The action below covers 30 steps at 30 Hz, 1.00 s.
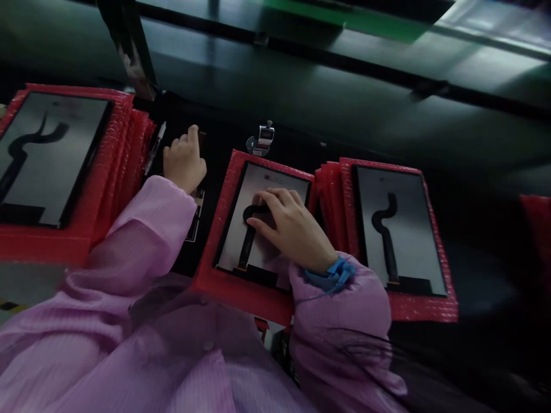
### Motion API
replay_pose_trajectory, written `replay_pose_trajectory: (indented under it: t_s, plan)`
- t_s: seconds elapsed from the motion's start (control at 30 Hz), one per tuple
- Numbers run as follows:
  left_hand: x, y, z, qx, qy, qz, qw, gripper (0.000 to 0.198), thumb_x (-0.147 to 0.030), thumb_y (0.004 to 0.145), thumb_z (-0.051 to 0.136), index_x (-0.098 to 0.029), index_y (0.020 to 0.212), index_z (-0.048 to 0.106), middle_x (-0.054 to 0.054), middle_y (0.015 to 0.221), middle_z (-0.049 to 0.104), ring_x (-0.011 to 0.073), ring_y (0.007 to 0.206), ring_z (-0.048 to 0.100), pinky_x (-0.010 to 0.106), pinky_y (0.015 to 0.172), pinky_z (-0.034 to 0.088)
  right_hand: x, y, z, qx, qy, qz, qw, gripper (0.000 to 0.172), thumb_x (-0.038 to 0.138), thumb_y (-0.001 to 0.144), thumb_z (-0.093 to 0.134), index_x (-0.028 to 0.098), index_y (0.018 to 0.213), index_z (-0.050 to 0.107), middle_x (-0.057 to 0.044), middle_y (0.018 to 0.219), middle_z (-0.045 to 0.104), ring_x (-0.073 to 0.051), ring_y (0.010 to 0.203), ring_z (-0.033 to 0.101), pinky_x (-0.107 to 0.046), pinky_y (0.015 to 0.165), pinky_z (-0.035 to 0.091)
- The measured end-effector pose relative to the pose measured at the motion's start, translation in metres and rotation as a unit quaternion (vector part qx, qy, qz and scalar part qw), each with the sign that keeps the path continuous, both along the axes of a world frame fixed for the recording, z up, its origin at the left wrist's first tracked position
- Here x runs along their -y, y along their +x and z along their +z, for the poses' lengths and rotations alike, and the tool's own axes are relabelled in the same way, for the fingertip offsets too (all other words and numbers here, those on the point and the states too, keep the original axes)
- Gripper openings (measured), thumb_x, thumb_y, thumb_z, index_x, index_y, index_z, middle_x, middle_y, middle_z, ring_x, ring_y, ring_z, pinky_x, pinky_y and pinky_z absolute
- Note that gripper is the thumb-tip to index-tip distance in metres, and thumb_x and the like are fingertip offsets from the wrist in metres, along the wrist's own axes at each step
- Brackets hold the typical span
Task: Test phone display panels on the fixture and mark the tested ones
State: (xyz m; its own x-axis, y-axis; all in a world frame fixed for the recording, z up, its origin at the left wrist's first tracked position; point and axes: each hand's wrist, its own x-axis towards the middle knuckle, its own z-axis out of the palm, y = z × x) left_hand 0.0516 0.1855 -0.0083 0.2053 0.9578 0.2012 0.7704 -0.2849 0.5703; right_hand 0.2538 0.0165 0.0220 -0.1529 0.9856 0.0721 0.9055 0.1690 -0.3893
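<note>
My right hand point(293, 223) rests over the middle display panel point(269, 172), thumb and index finger apart on either side of its black flat cable point(248, 246). The end of that cable is hidden beneath my fingers. This panel lies on a red bubble-wrap sheet point(249, 298). To the left, my left hand point(185, 160) is closed, its fingers curled beside a dark brown piece point(201, 142). What it grips, if anything, is hidden. A blue wrist strap point(331, 274) circles my right wrist.
On the left, a display panel point(55, 149) tops a stack of red bubble-wrap sheets point(123, 155). Another panel point(400, 229) lies on red sheets at right. A pen point(155, 146) is near my left hand. Behind the middle panel stands a small shiny metal fixture point(263, 139).
</note>
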Motion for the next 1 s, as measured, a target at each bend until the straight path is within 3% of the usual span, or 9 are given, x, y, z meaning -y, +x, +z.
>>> replay_pose_trajectory:
  t_s: [0.2, 0.3, 0.43, 0.53, 0.63, 0.77, 0.87, 1.0]
  plan:
    - [-0.006, -0.007, 0.0, 0.068, -0.032, -0.02, 0.997, 0.058, -0.027, 0.078, 0.079, -0.026, 0.128, 0.051, 0.01, 0.138, 0.052, 0.0408, 0.143, 0.032, 0.061, 0.121, 0.026, 0.005, 0.0, -0.006, 0.005, -0.019, -0.006, 1.0, 0.072, 0.054, 0.093, 0.065, 0.016, 0.15, 0.042, -0.021, 0.151, 0.044, -0.039, 0.143, 0.041, -0.062, 0.118, 0.039]
    - [-0.009, -0.011, 0.005, 0.11, -0.056, -0.033, 0.992, 0.053, -0.018, 0.079, 0.079, -0.029, 0.123, 0.052, 0.005, 0.139, 0.047, 0.0344, 0.136, 0.037, 0.06, 0.123, 0.026, 0.008, -0.001, -0.011, 0.002, -0.031, -0.004, 1.0, 0.077, 0.055, 0.095, 0.061, 0.02, 0.157, 0.033, -0.022, 0.155, 0.039, -0.042, 0.147, 0.037, -0.066, 0.118, 0.037]
    - [-0.008, -0.012, 0.011, 0.13, -0.08, 0.003, 0.988, 0.057, -0.01, 0.078, 0.081, -0.025, 0.124, 0.05, 0.008, 0.14, 0.045, 0.0287, 0.128, 0.045, 0.055, 0.112, 0.045, 0.008, -0.005, -0.009, 0.006, -0.036, -0.01, 0.999, 0.08, 0.051, 0.095, 0.062, 0.02, 0.16, 0.027, -0.022, 0.153, 0.039, -0.041, 0.145, 0.039, -0.065, 0.119, 0.038]
    - [-0.008, -0.01, 0.014, 0.142, -0.125, 0.03, 0.981, 0.053, -0.009, 0.08, 0.08, -0.023, 0.122, 0.051, 0.009, 0.128, 0.054, 0.0253, 0.117, 0.057, 0.048, 0.098, 0.055, 0.008, -0.009, -0.008, 0.01, -0.032, -0.013, 0.999, 0.081, 0.047, 0.096, 0.063, 0.016, 0.161, 0.026, -0.023, 0.15, 0.042, -0.039, 0.142, 0.043, -0.062, 0.119, 0.039]
    - [-0.007, -0.007, 0.019, 0.206, -0.174, 0.023, 0.963, 0.052, -0.003, 0.084, 0.073, -0.022, 0.125, 0.047, 0.005, 0.112, 0.064, 0.0185, 0.099, 0.066, 0.043, 0.095, 0.058, 0.009, -0.011, -0.009, 0.006, -0.02, -0.011, 1.0, 0.082, 0.045, 0.097, 0.062, 0.017, 0.163, 0.022, -0.022, 0.149, 0.043, -0.038, 0.141, 0.043, -0.061, 0.118, 0.04]
    - [-0.006, -0.007, 0.027, 0.306, -0.182, 0.026, 0.934, 0.048, -0.002, 0.092, 0.068, -0.02, 0.128, 0.042, 0.003, 0.116, 0.066, 0.0108, 0.09, 0.068, 0.042, 0.103, 0.056, 0.01, -0.014, -0.011, -0.012, -0.006, -0.019, 1.0, 0.083, 0.042, 0.097, 0.061, 0.02, 0.164, 0.017, -0.019, 0.146, 0.047, -0.036, 0.139, 0.046, -0.061, 0.117, 0.041]
    - [-0.008, -0.008, 0.029, 0.354, -0.183, 0.036, 0.916, 0.052, -0.002, 0.094, 0.068, -0.022, 0.133, 0.041, 0.005, 0.132, 0.063, 0.0123, 0.106, 0.066, 0.042, 0.107, 0.056, 0.011, -0.018, -0.008, -0.029, 0.0, -0.032, 0.999, 0.084, 0.039, 0.097, 0.061, 0.022, 0.165, 0.016, -0.017, 0.141, 0.052, -0.035, 0.132, 0.051, -0.06, 0.115, 0.044]
    - [-0.012, -0.008, 0.028, 0.361, -0.142, 0.038, 0.921, 0.074, 0.009, 0.086, 0.07, -0.023, 0.144, 0.035, 0.002, 0.17, 0.024, 0.0181, 0.147, 0.038, 0.039, 0.105, 0.06, 0.012, -0.024, -0.005, -0.04, 0.003, -0.053, 0.998, 0.086, 0.033, 0.095, 0.065, 0.021, 0.165, 0.017, -0.017, 0.137, 0.056, -0.035, 0.127, 0.055, -0.059, 0.113, 0.046]
